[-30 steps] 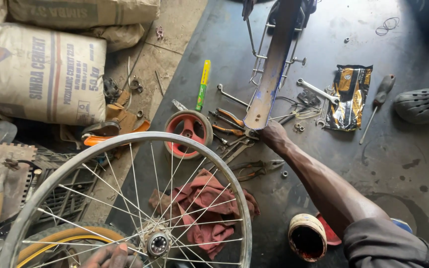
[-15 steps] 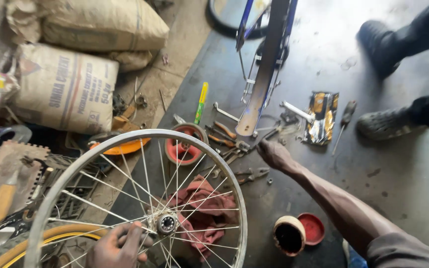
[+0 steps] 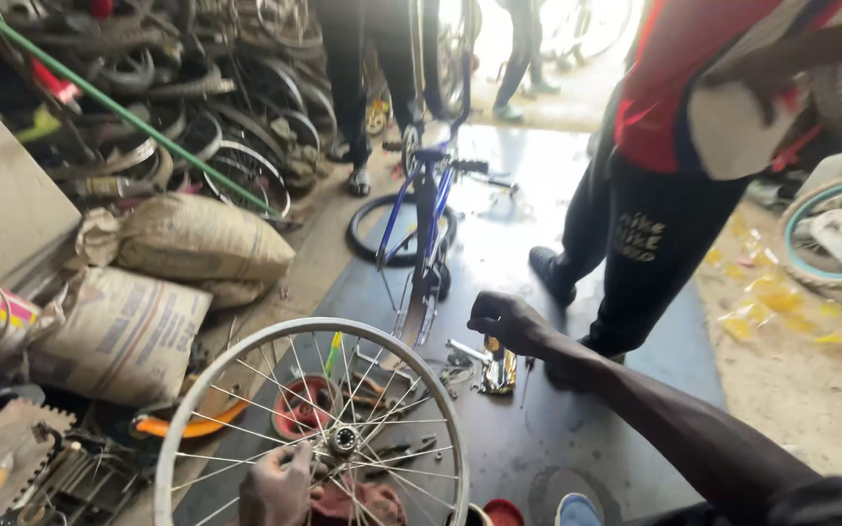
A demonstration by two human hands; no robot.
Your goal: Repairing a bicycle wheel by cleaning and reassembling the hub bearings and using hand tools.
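Item: bare silver spoked bicycle wheel rim [image 3: 314, 429], standing upright on the workshop floor [image 3: 538, 438] before me, my left hand [image 3: 278, 484] closed on its spokes beside the hub [image 3: 344, 440], my right hand [image 3: 509, 321] raised beyond and right of it, curled, empty as far as I can tell.

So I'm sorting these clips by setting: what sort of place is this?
Most likely a bicycle repair shop: rims and tyres piled along the wall, a blue bicycle frame on the floor, and a spoked wheel at the left hand.
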